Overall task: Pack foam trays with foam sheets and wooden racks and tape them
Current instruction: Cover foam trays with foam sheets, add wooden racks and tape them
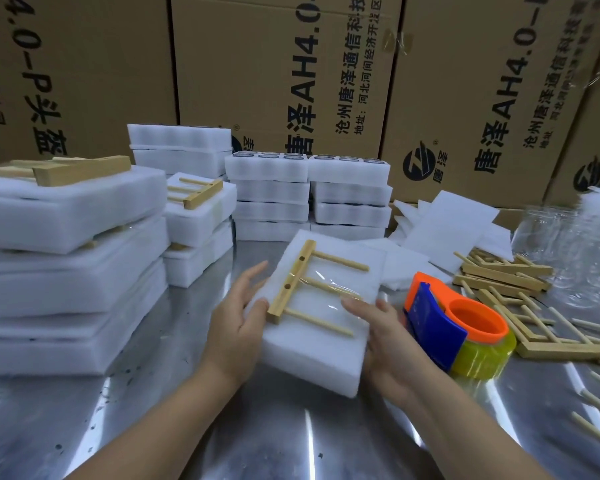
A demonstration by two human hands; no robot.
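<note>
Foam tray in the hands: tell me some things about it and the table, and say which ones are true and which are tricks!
1. Both the left hand and the right hand hold the foam tray. True.
2. The wooden rack on it has five pegs. False: it has three pegs.
3. The tape dispenser is orange and blue. True.
4. The tape dispenser sits left of the tray. False: it sits to the right, beside the right hand.

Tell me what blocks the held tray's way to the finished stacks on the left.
Nothing visible does: the left hand and right hand grip the foam tray, and only bare metal table lies between it and the left stacks.
</note>
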